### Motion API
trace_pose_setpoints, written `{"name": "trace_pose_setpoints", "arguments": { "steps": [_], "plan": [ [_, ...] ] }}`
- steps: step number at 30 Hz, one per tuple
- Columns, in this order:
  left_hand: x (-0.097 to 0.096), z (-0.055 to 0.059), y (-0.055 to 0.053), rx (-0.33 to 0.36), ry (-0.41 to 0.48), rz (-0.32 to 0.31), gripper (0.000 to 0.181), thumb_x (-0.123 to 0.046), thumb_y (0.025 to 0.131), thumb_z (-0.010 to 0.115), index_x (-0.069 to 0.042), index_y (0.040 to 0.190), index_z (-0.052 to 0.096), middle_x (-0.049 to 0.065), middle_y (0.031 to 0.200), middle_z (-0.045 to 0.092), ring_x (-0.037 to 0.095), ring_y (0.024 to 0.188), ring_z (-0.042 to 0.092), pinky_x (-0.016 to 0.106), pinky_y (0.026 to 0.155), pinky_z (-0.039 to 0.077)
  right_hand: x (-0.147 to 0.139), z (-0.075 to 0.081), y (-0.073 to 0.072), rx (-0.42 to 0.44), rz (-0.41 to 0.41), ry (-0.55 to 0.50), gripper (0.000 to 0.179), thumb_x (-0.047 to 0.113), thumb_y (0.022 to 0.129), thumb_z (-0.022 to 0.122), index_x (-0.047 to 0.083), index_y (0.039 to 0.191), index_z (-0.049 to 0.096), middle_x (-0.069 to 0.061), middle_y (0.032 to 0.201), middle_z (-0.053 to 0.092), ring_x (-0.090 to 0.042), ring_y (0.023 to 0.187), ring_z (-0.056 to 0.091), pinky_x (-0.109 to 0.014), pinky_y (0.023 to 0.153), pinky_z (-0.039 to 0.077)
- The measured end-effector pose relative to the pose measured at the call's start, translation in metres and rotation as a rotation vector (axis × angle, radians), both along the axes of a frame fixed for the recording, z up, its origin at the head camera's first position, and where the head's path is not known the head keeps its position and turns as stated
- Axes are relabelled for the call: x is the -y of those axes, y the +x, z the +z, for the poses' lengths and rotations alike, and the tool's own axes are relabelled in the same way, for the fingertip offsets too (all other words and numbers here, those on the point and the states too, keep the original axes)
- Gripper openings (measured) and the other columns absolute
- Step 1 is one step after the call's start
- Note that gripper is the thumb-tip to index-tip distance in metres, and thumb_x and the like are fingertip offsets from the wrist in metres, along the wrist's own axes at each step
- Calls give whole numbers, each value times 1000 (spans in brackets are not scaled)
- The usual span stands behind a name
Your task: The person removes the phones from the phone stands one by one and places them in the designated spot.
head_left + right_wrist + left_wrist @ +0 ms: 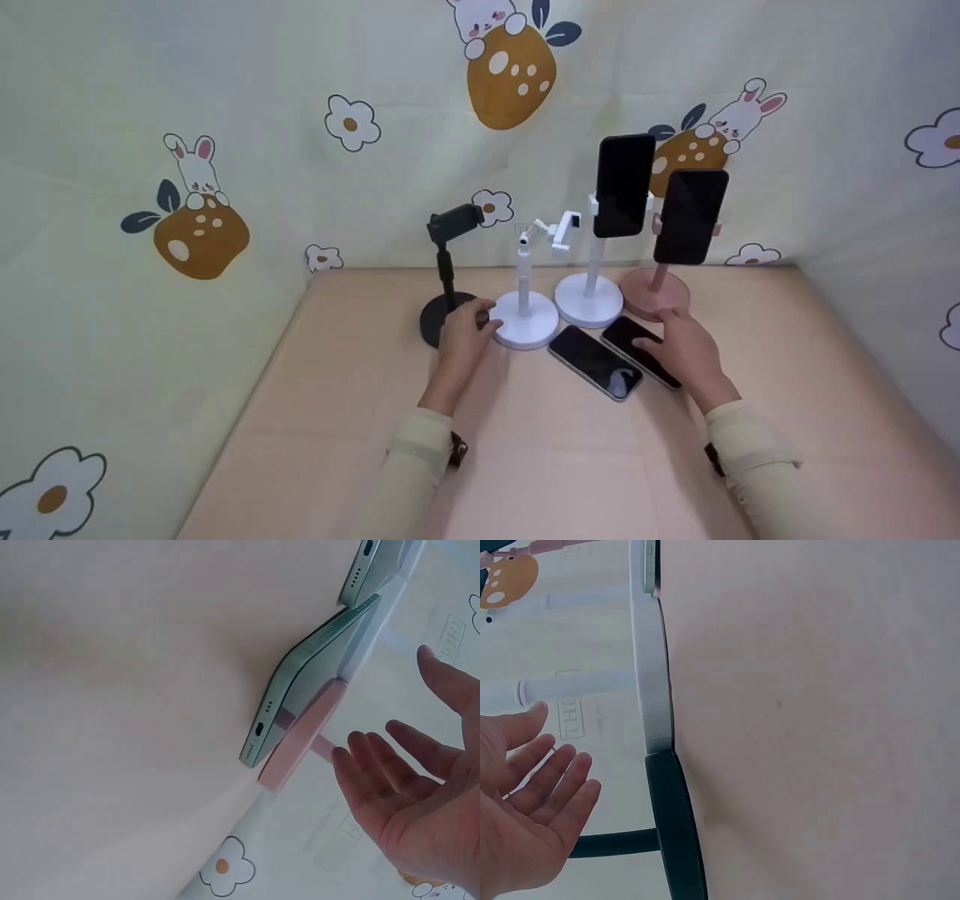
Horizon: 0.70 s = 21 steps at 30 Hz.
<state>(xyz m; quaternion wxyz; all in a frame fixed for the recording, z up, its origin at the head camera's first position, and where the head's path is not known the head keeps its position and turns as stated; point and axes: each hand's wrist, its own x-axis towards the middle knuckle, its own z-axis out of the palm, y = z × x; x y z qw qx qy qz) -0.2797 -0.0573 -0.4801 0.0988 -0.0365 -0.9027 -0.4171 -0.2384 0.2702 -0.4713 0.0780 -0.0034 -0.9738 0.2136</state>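
Observation:
My left hand (465,337), fingers loosely bent and holding nothing, hovers by the base of a black phone stand (445,270) and an unloaded white phone stand (524,330). In the left wrist view that hand (536,802) is apart from both bases. Over on the right, my right hand (690,352) hangs above a dark-screened smartphone (626,335) lying flat, near the pink phone stand (637,292). Relaxed, spread fingers show in the right wrist view, with nothing in the hand (420,802). A second smartphone (585,356) lies face up to the left of the first.
Another white stand (589,307) holds an upright smartphone (625,187). The pink stand also carries a smartphone (690,217). All stands form a row near the back of the peach-coloured table (360,405). A patterned curtain (405,172) hangs behind.

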Motion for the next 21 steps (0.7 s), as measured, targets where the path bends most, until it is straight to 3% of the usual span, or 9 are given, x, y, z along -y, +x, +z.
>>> {"name": "trace_pose_setpoints", "arguments": {
  "steps": [3,10,17,21],
  "plan": [
    [0,1,2,3,-6,-4,33,-19,91,73,-13,123,67,6,125,70,20,115,67,35,100,54,4,2,-5,-11,10,-7,56,30,89,74,-6,129,57,-30,125,63,-48,113,61,-60,95,50],
    [2,2,5,-6,-6,2,33,-19,90,74,-13,122,68,7,125,70,21,116,67,36,101,53,15,10,-19,-4,23,-95,60,28,91,74,-1,138,52,-27,134,61,-43,116,62,-59,101,49],
    [3,2,9,0,1,-9,34,-19,91,74,-14,123,68,6,127,69,21,118,66,36,102,53,24,18,-36,-42,44,-178,40,24,90,74,4,122,59,-22,124,65,-39,110,63,-55,100,51],
    [1,3,10,-10,3,-24,34,-19,91,73,-14,124,68,7,128,69,21,118,67,35,102,53,29,24,-44,-9,28,-236,43,24,92,73,4,127,57,-22,129,61,-38,112,60,-55,104,49]
  ]
}}
